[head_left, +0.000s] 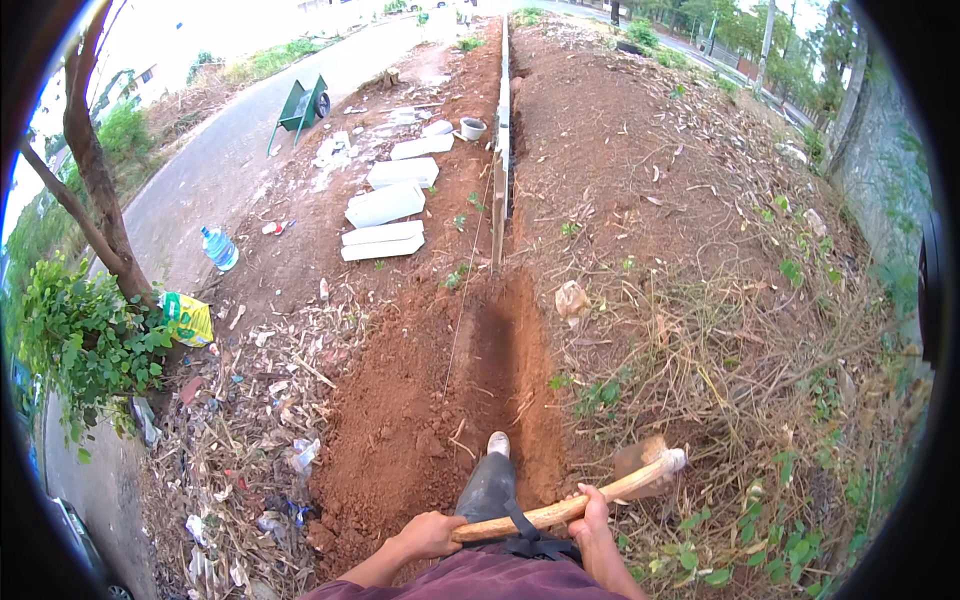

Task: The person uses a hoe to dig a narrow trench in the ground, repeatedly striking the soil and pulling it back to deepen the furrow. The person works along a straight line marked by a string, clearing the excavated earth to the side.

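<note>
A hoe lies slantwise across the front of my body, its pale wooden handle rising to the right. My left hand is closed round the handle's left end. Farther along, my right hand grips it nearer the head. The soil-coloured blade hangs over dry grass on the right, partly hidden behind the handle. Below me a narrow trench runs straight ahead through red earth, and one of my boots stands in it.
Loose red soil is heaped left of the trench. A thin string runs alongside. Ahead stand boards, with white blocks and a bucket to their left. Farther left are a water jug, a green wheelbarrow and a tree.
</note>
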A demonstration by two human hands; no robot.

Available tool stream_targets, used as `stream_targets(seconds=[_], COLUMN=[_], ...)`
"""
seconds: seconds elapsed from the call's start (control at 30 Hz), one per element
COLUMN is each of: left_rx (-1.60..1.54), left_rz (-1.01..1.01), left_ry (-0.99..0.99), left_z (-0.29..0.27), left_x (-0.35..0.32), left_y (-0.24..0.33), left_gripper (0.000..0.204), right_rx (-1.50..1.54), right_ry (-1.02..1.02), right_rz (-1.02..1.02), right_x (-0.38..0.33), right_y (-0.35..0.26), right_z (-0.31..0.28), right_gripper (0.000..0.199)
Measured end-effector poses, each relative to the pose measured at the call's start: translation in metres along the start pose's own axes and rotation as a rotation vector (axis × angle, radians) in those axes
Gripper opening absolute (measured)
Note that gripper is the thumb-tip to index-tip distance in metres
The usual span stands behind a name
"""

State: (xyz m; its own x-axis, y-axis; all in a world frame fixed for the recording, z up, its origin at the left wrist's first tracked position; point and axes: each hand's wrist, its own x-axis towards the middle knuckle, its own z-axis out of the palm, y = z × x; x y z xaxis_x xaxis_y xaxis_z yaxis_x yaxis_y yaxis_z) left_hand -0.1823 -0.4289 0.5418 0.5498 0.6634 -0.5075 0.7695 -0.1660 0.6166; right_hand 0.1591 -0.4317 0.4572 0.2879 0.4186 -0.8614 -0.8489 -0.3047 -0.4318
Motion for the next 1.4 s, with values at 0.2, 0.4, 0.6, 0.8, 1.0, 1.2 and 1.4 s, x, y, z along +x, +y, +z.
stream_targets(seconds=[0.2,0.4,0.6,0.8,1.0,1.2,1.4], left_rx=[-0.019,0.068,0.027,-0.101,-0.274,-0.404,-0.301], left_rz=[0.019,0.105,0.107,0.049,0.002,0.032,0.002], left_ry=[-0.039,-0.083,-0.057,0.048,0.091,0.089,0.082], left_z=[-0.072,-0.138,-0.154,-0.171,-0.154,-0.156,-0.173], left_x=[0.093,0.151,0.171,0.17,0.175,0.193,0.205], left_y=[-0.017,-0.009,-0.016,-0.005,-0.014,-0.006,0.001], left_gripper=[0.049,0.044,0.047,0.044,0.046,0.048,0.041], right_rx=[0.058,0.16,0.153,0.057,-0.112,-0.184,-0.182], right_ry=[0.037,-0.036,0.018,-0.042,-0.1,-0.089,-0.071], right_rz=[-0.029,0.004,-0.022,-0.043,-0.091,-0.102,-0.086], right_x=[0.068,0.103,0.112,0.108,0.098,0.11,0.114], right_y=[-0.028,-0.064,-0.077,-0.102,-0.121,-0.141,-0.146], right_z=[0.057,0.104,0.121,0.167,0.201,0.194,0.204], right_gripper=[0.018,0.018,0.018,0.027,0.033,0.039,0.04])
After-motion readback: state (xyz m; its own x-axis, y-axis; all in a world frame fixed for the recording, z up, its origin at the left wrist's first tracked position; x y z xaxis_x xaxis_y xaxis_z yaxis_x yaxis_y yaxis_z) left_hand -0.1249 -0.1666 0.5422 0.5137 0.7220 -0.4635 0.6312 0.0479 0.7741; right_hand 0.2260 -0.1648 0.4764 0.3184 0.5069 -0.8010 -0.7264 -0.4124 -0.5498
